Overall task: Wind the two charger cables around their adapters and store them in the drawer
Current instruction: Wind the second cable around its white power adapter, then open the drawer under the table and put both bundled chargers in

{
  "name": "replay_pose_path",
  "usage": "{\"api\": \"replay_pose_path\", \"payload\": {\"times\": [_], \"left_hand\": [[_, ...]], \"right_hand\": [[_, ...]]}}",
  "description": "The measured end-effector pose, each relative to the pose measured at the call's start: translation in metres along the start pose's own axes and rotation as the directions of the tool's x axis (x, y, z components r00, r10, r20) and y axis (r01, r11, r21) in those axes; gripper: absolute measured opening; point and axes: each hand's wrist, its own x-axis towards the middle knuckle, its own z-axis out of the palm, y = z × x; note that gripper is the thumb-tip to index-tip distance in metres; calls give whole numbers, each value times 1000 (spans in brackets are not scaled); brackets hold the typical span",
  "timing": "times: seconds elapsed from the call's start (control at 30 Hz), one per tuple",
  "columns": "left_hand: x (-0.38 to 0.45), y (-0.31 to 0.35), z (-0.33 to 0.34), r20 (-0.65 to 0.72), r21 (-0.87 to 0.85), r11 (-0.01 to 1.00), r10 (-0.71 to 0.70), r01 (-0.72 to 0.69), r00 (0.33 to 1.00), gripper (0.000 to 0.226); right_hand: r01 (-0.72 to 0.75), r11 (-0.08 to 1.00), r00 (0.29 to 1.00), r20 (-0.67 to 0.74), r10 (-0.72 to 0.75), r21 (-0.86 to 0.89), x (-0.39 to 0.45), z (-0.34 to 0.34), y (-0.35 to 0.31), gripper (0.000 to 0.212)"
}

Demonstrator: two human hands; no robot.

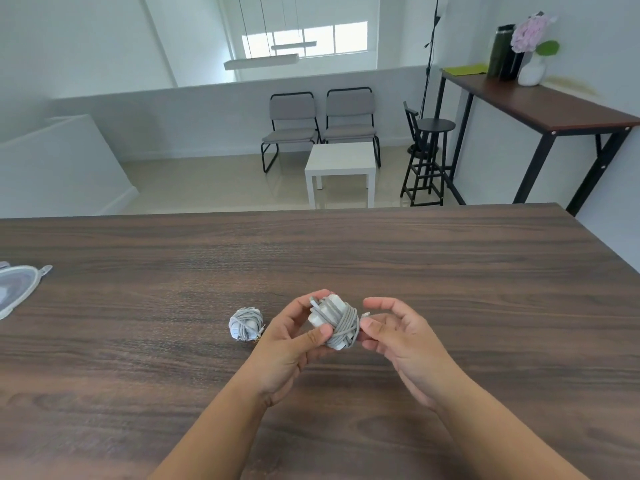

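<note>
- Adapter (pixel 329 315), white, held above the bench (pixel 450 271) at centre, grey cable (pixel 346 327) wound around it in several turns; white faces show at the top left and lower edge of the bundle.
- Left hand (pixel 294 341) grips the adapter: thumb pressed on the near face over the cable turns, fingers curled behind the far side.
- Right hand (pixel 394 337) just beside the bundle on its right; thumb and forefinger pinch the loose cable end (pixel 365 315), a short white tip that shows between them. Remaining fingers loosely curled, palm turned toward the adapter.
- Both forearms enter from the bottom edge and converge on the bundle.
- Second adapter (pixel 245 325), also wrapped in grey cable, lies on the bench just left of the left hand, near it but apart. Neither hand touches it. Small metal plug tip shows at its lower right.
- Bench is dark wood grain, spans the full width of the view.
- Clear plastic pouch (pixel 17 289) with a zip edge lies at the far left of the bench, well apart from both adapters, cut off by the frame.
- Beyond the bench: white low table (pixel 341 161), two grey chairs (pixel 318 123) behind it, black stool (pixel 433 133) to the right.
- Far right: high side table (pixel 554 105) against the wall carrying a dark bottle (pixel 500 51) and a white vase (pixel 531 72) with pink flowers.
</note>
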Motion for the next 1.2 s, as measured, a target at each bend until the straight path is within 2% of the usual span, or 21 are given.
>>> {"api": "replay_pose_path", "payload": {"times": [0.07,0.13,0.2,0.27,0.3,0.37,0.47,0.67,0.83,0.87,0.93,1.0,1.1,1.2], "left_hand": [[-3,-1,-6,-34,25,1000,-5,6,999,54],[-8,-3,-13,-60,37,999,-16,18,998,52],[-15,-4,-19,-88,38,999,-25,29,996,47],[-21,-6,-24,-133,20,999,-31,34,991,38],[-23,-7,-26,-155,10,999,-33,35,987,36],[-29,-8,-28,-191,23,999,-31,35,981,34],[-36,-7,-31,-232,77,996,-33,53,972,27],[-50,-4,-44,-228,190,971,-97,142,969,31],[-58,1,-53,-196,322,933,-102,162,975,40],[-58,3,-56,-222,381,911,-72,154,972,39],[-54,10,-65,-319,537,836,73,117,945,36],[-50,16,-76,-337,677,729,182,103,924,37],[-46,17,-78,-225,815,560,70,148,972,33],[-44,13,-76,-238,823,542,59,169,969,32]], "right_hand": [[15,998,1000,0,-15,-60,2,6,4,28],[47,971,999,12,-45,-236,6,10,9,26],[105,862,994,47,-94,-497,10,12,14,25],[151,769,987,140,-80,-621,14,16,16,33],[156,768,980,192,-44,-621,16,18,16,38],[111,842,965,260,36,-527,20,24,20,44],[9,937,958,272,92,-349,22,30,31,48],[-86,975,964,229,134,-206,19,39,57,52],[-136,987,946,284,156,-90,21,41,65,51],[-160,986,947,276,166,-44,21,42,66,46],[-190,982,964,194,181,24,21,43,68,25],[-175,984,981,78,176,-27,23,43,70,12],[-139,976,988,47,149,-169,24,48,73,12],[-116,969,982,124,145,-217,18,59,77,14]]}}
